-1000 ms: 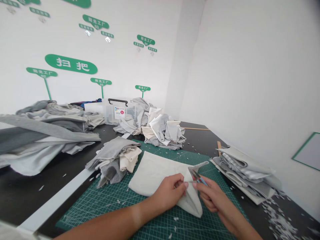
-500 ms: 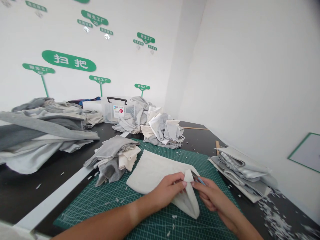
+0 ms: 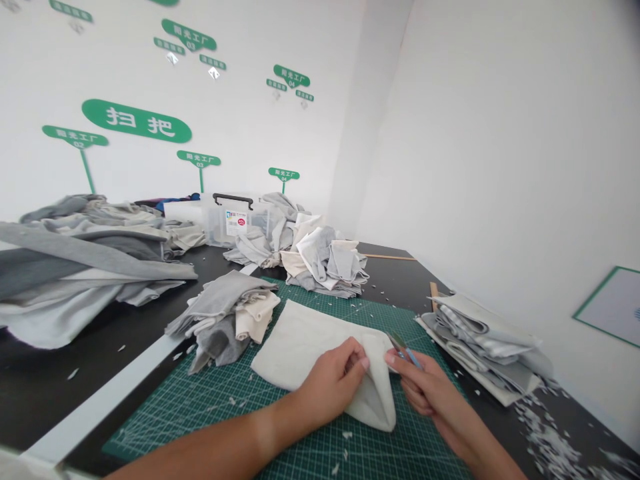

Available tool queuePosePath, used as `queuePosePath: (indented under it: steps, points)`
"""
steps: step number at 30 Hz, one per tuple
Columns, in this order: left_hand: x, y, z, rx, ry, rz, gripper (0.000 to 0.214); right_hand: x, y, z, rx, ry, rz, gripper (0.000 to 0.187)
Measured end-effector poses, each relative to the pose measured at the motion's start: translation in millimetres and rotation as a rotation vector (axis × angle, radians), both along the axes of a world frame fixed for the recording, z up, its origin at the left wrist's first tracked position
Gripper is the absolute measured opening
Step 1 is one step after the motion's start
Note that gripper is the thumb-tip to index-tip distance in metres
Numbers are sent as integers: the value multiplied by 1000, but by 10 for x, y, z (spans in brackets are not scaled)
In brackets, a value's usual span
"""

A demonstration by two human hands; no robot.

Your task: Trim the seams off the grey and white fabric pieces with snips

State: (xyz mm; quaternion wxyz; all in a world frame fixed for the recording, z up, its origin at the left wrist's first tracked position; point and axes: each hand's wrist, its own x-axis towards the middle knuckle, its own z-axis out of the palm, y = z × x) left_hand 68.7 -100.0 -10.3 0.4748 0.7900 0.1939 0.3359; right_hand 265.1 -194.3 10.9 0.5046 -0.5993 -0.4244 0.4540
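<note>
An off-white cloth (image 3: 305,337) lies on the green cutting mat (image 3: 180,407), its right end folded over and lifted. My left hand (image 3: 337,377) is closed on this raised part, thumb and fingers pinching the fabric. Just to the right, my right hand (image 3: 425,387) grips small blue-handled scissors (image 3: 411,355), their blades pointing up and left beside the cloth's right edge. My right fingertips are close to that edge; whether they touch it I cannot tell. The lower corner of the cloth hangs toward me between my hands.
Folded grey and cream cloths (image 3: 227,313) sit at the mat's left edge. Another cloth heap (image 3: 325,257) lies behind, by a clear plastic box (image 3: 235,223). Large grey fabrics (image 3: 90,267) cover the far left. A cloth stack (image 3: 487,347) and white scraps (image 3: 550,433) are on the right.
The scissors have come away from the folded cloth edge and more of their handle and blades shows. My left hand has turned slightly, and the raised fold has dropped flatter.
</note>
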Motion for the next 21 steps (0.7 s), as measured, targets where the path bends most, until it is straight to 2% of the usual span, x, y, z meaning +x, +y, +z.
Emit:
queuePosePath:
  steps: [4,8,12,15,21]
  points:
    - [-71,-112,135,185,61,-62,27,-52,-6,28,48,-50,29,39]
    - [-80,-146,155,265,111,-63,24,-78,-34,42,69,-68,92,35]
    - [-44,-123,110,256,82,-52,23,-99,-51,37,40,-86,130,35]
    - [-29,-108,89,217,50,-55,19,-98,-46,33,35,-41,96,36]
    - [-50,-81,112,153,43,-124,18,-82,-69,74,26,45,122,38]
